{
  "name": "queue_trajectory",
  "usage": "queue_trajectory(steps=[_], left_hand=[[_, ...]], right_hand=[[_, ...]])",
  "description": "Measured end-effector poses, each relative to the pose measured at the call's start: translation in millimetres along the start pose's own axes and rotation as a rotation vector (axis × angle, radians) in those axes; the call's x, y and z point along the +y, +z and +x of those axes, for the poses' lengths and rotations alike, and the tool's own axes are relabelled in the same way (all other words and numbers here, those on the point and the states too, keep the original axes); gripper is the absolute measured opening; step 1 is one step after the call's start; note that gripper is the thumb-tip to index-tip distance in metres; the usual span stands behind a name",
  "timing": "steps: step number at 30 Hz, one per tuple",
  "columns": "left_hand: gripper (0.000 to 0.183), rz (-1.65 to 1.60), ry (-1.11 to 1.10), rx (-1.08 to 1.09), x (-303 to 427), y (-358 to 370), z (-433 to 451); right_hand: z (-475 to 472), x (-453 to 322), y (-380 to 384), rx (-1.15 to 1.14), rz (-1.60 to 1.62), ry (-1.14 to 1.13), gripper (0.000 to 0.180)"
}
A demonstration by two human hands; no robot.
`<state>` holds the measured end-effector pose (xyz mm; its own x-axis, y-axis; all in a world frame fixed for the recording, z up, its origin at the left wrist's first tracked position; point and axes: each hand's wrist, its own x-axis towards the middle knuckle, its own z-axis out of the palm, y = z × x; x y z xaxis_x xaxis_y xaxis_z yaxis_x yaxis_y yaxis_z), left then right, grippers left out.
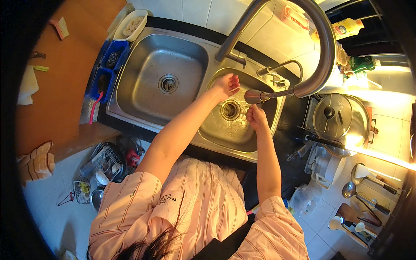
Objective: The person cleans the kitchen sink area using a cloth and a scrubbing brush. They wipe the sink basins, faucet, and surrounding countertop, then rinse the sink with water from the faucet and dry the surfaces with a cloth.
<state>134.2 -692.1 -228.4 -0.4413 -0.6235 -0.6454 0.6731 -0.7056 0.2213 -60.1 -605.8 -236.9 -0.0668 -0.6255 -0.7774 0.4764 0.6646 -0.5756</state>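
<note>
My left hand [228,86] is over the left part of the smaller sink basin [224,138], palm turned toward the faucet. Its fingers are loosely curled and a little apart, with nothing visible in them. My right hand [256,115] is closed into a fist just below the faucet's spray head [255,96]; whether it touches the head is unclear. Between and below the hands lies the basin's drain [230,110], with wet, shiny metal around it. A tall curved metal faucet [330,48] arches over from the back of the sink.
The larger basin [139,81] is on the left. Beyond it stand blue caddies [103,81] with scrubbers and a white tub [131,24]. A small tap [279,81] rises behind the right basin. Glass-lidded cookware [338,117] and hanging ladles [349,190] are at the right.
</note>
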Motion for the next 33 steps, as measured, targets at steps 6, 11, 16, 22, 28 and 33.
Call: queue_trajectory(steps=[6,11,16,22,28,33], left_hand=[[0.021,-0.019,-0.015,0.06,-21,-35,-7],[0.021,0.032,-0.019,0.119,-30,-49,-22],[0.023,0.082,-0.013,0.113,-48,-59,-29],[0.028,0.417,-0.089,0.141,-94,-81,-37],[0.045,1.106,0.179,0.132,-132,-86,-38],[0.039,1.296,0.291,0.354,-109,-91,-47]], right_hand=[[0,-2,6,0.088,-0.283,-0.168,0.035],[-12,-20,25,0.118,-0.266,-0.249,0.026],[38,21,-11,0.275,-0.47,-0.537,0.013],[60,114,-50,0.075,-0.431,0.247,0.027],[7,92,-4,-0.282,-0.175,0.168,0.064],[-16,72,-3,-0.225,-0.449,0.031,0.069]])
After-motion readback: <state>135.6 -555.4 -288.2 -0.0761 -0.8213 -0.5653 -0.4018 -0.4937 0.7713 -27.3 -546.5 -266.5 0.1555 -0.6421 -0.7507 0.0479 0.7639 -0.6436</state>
